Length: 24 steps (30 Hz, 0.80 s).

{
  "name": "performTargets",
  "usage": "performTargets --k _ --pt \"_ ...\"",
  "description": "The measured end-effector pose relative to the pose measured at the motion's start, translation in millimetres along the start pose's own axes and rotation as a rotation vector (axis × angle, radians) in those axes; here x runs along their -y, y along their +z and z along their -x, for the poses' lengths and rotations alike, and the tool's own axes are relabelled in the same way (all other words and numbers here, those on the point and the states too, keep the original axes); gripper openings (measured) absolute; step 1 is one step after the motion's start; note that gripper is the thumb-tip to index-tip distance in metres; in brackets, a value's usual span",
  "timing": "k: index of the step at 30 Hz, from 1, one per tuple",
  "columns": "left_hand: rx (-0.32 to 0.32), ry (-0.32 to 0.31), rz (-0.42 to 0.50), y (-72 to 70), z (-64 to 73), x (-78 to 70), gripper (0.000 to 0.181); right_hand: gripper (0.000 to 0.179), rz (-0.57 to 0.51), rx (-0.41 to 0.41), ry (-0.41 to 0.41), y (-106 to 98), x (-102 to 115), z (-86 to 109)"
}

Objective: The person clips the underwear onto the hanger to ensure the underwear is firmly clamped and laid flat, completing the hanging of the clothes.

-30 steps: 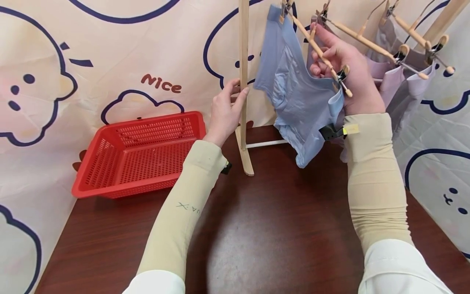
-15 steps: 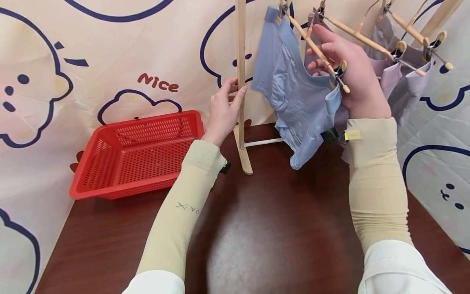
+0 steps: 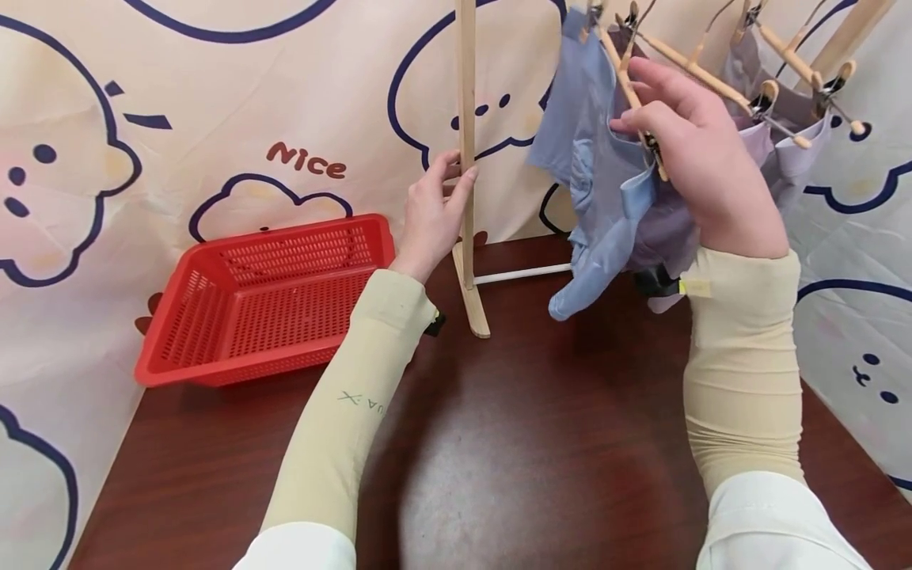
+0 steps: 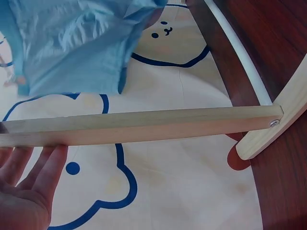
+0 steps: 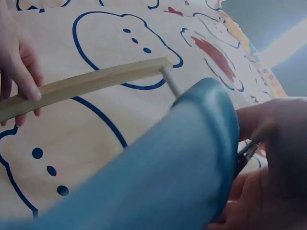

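Observation:
In the head view my left hand [image 3: 435, 214] holds the upright wooden post [image 3: 466, 95] of a small rack, thumb on one side and fingers on the other. My right hand [image 3: 720, 166] is at a wooden clip hanger [image 3: 618, 67], its thumb across the bar. Blue underpants [image 3: 602, 198] hang from this hanger by clips. The left wrist view shows part of the underpants [image 4: 72, 48] above the post. Up close in the right wrist view, the blue cloth [image 5: 144, 172] hides much of the hanger, and a metal clip [image 5: 247, 151] shows beside my hand.
More hangers [image 3: 694, 73] with mauve and lilac underpants [image 3: 757, 146] hang to the right, close behind my right hand. A red perforated basket [image 3: 249, 368] stands left on the dark wooden table [image 3: 534, 443]. A white bar [image 3: 523, 274] runs low between the rack's feet.
The hanger with the blue underpants has shifted right and turned, along with my right hand, nearer the other hangers. My left hand stays on the post.

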<state>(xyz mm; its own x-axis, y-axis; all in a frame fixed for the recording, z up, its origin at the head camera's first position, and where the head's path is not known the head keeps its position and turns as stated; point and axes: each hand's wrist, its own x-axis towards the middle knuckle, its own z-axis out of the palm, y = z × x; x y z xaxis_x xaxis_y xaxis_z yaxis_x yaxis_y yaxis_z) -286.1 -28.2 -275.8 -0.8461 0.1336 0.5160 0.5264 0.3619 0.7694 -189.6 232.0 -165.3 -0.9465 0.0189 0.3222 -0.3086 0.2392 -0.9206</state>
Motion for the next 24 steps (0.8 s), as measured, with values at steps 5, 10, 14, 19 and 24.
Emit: performTargets --k 5,10,14,19,24 --pt "0.000 0.009 -0.014 0.5 -1.2 -0.9 0.042 0.056 -0.003 0.074 -0.026 3.6 -2.0 -5.0" --pt "-0.015 0.012 -0.023 2.0 -0.5 -2.2 0.042 0.058 0.036 0.083 -0.064 12.7 3.1 -6.5" --pt "-0.005 -0.002 -0.017 1.4 2.1 -3.8 0.042 0.061 0.293 -0.048 -0.208 21.4 19.8 11.3" --pt "0.059 -0.005 -0.048 -8.4 5.2 -10.2 0.049 0.059 0.469 -0.172 -0.668 37.0 43.5 51.1" --pt "0.106 0.005 -0.238 -39.2 12.6 -23.6 0.067 0.056 0.401 -0.044 -0.916 57.1 48.9 74.2"
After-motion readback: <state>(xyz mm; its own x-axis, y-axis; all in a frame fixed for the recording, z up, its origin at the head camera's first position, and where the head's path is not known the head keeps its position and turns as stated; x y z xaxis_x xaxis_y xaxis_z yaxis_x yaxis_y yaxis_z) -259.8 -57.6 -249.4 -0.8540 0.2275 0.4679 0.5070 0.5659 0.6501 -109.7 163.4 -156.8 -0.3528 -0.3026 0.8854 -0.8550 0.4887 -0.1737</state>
